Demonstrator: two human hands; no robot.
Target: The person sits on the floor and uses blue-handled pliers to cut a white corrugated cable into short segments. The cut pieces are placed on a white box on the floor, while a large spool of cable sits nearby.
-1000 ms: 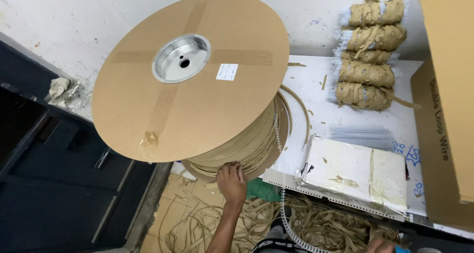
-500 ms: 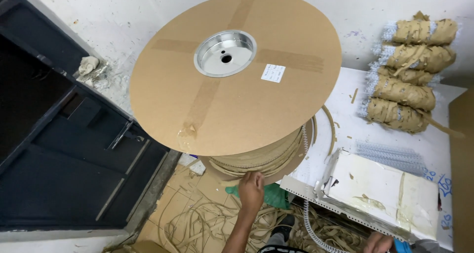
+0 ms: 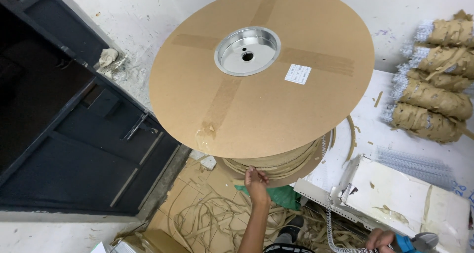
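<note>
A large cardboard spool (image 3: 261, 100) with a round metal hub (image 3: 247, 50) and taped cross lies flat, its top disc facing me. Tan paper strip (image 3: 284, 161) is wound under the disc. My left hand (image 3: 256, 181) reaches up to the spool's lower edge, its fingers closed on the wound strip. My right hand (image 3: 379, 239) is at the bottom right edge, partly cut off, and grips a blue-handled tool (image 3: 412, 242). A white toothed strip (image 3: 327, 218) runs from the spool's side down toward that hand.
Loose tan strip (image 3: 212, 221) lies tangled on flattened cardboard on the floor. A dark metal frame (image 3: 74, 134) fills the left. Several paper-wrapped bundles (image 3: 434, 105) lie on a white table (image 3: 380, 129) at the right, with a white box (image 3: 410, 198) below.
The view has swung left and closer, so the spool now sits further right and larger. My left hand stays at the spool's lower edge on the wound strip.
</note>
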